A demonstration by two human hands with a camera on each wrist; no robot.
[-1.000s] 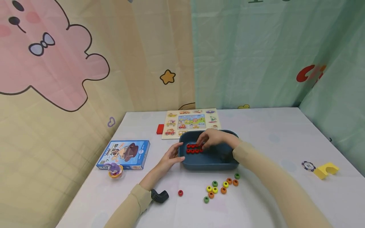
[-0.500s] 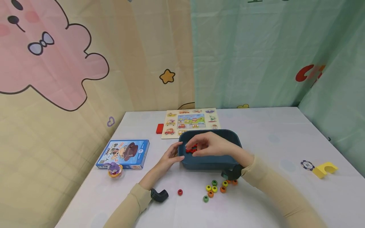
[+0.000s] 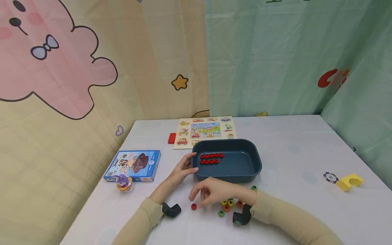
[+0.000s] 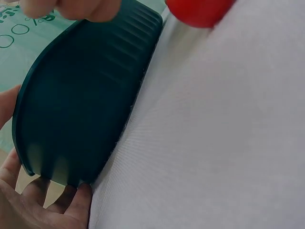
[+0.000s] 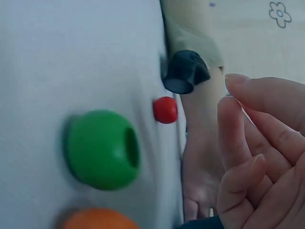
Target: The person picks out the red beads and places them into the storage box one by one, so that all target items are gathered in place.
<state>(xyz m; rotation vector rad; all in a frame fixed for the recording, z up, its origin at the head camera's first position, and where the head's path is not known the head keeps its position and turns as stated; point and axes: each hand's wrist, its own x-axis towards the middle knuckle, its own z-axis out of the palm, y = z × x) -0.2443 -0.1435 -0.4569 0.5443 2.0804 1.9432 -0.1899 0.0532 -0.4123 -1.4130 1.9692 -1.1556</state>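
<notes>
My left hand (image 3: 179, 172) rests its spread fingers and thumb against the left end of a dark blue tray (image 3: 240, 163); the left wrist view shows fingertips (image 4: 81, 195) touching its outer wall. Inside the tray, red beads (image 3: 211, 156) lie in two neat rows. My right hand (image 3: 212, 191) hovers in front of the tray, thumb and fingers loosely bent with nothing between them. Just below its fingertips sits a lone red bead (image 3: 194, 206) on the white table. Green, yellow and orange beads lie partly hidden under the right hand and wrist, among them a green bead (image 5: 102, 150).
Behind the tray lie a picture puzzle board (image 3: 205, 131) and a red block (image 3: 172, 138). To the left are a blue box (image 3: 133, 165) and a purple-topped toy (image 3: 123, 182). At the right are a patterned chip (image 3: 331, 177) and a yellow arch block (image 3: 349, 183).
My right hand has left the tray and come toward me, over the table by the lone red bead. A red bead now sits at the end of the back row. The left hand stays put.
</notes>
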